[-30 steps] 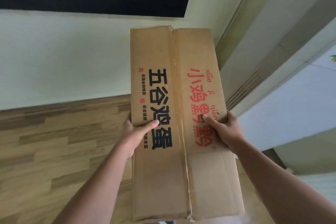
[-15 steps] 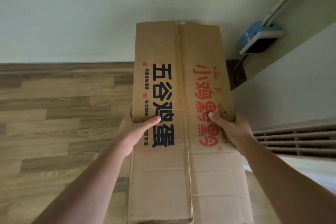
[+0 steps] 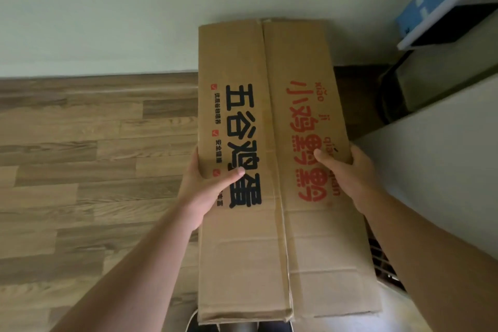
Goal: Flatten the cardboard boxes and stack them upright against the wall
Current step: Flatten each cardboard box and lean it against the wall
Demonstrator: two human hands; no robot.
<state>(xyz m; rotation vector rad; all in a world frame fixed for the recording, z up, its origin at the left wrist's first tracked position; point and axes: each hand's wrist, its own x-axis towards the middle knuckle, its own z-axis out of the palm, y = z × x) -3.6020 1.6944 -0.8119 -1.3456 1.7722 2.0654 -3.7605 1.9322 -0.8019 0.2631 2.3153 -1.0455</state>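
Note:
I hold a flattened brown cardboard box lengthwise in front of me, printed with black characters on its left half and red ones on its right half. My left hand grips its left edge with the thumb on top. My right hand grips its right edge the same way. The box's far end reaches toward the pale wall above the wooden floor. Whether that end touches the wall cannot be told.
A white appliance with a vent grille stands close on the right. Beyond it, a blue and white device sits on a surface near the corner, with a dark cable below. My shoes show under the box's near end.
The view has tilted down and swung toward the floor and the corner. The box has come lower and nearer the wall. Both hands keep the same grip.

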